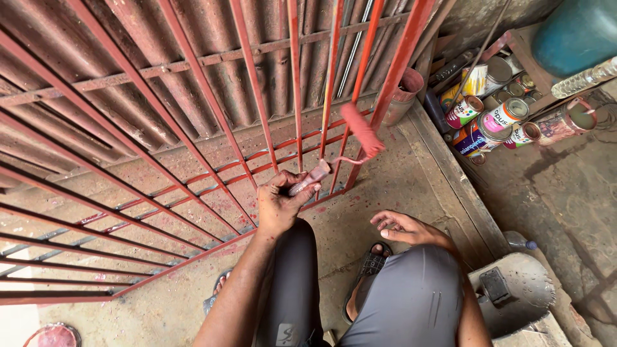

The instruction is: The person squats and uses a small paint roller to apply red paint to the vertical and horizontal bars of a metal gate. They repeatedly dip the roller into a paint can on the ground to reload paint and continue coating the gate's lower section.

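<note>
My left hand (277, 200) grips the handle of a small paint roller (361, 130). The roller's red-coated sleeve rests against an upright bar of a red-painted metal grille (193, 160), which leans in front of a corrugated metal sheet. My right hand (405, 228) hangs empty above my right knee, fingers loosely apart. I am squatting, with my grey trousers and a sandal (371, 262) visible below.
Several paint cans (488, 115) are piled at the upper right beside a blue drum (575, 32) and a clear plastic bottle (585, 78). A paint-stained pot (403, 93) stands behind the grille. A grey cast block (514, 292) sits at the lower right. A red lid (54, 336) lies at the bottom left.
</note>
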